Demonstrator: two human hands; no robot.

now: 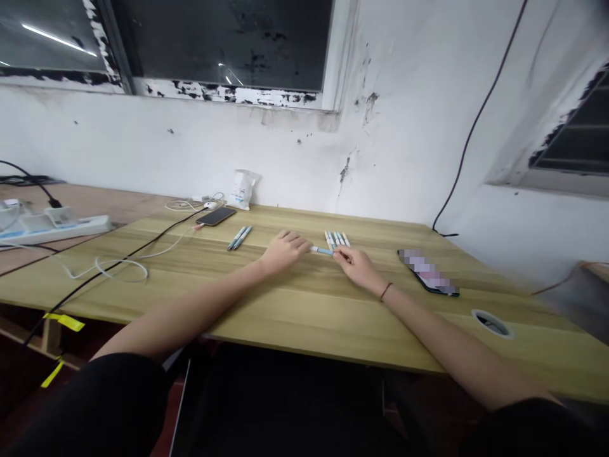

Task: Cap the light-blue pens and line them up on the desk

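Between my two hands, a slim blue-and-white marker pen (325, 251) lies roughly level above the desk. My right hand (358, 266) pinches its blue end. My left hand (287, 249) is curled at the white end, its back towards me, so its fingertips are hidden. Just behind the right hand, several white and blue pens (338, 238) rest side by side. Two teal pens (239, 238) lie together left of my left hand.
Farther left are a dark phone (217, 216), a white packet (242, 189) and loose cables (124, 261). A power strip (90, 225) stands at the far left. Right of my hands lies a phone with a blurred screen (428, 271), near a cable hole (493, 324) in the wooden desk (304, 317).
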